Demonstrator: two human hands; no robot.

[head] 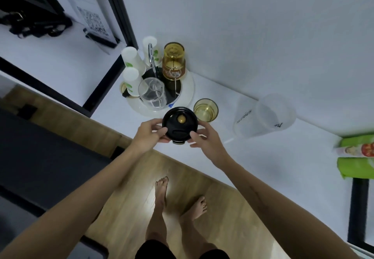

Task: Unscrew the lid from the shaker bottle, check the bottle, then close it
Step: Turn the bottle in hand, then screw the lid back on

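Note:
The shaker bottle stands on the white counter near its front edge, seen from straight above, so its black round lid [179,122] with a gold button hides almost all of the bottle body. My left hand [150,131] grips the left side of the lid with thumb and fingers. My right hand [204,137] holds the right side, fingertips on the lid's rim. The lid sits on the bottle.
Behind the bottle stand a small amber glass [206,110], a round white tray [188,94] with an amber jar, clear pitcher and paper cups, and a frosted tumbler [263,115] lying on its side. Green packets [356,157] lie at right. My bare feet are on the wood floor.

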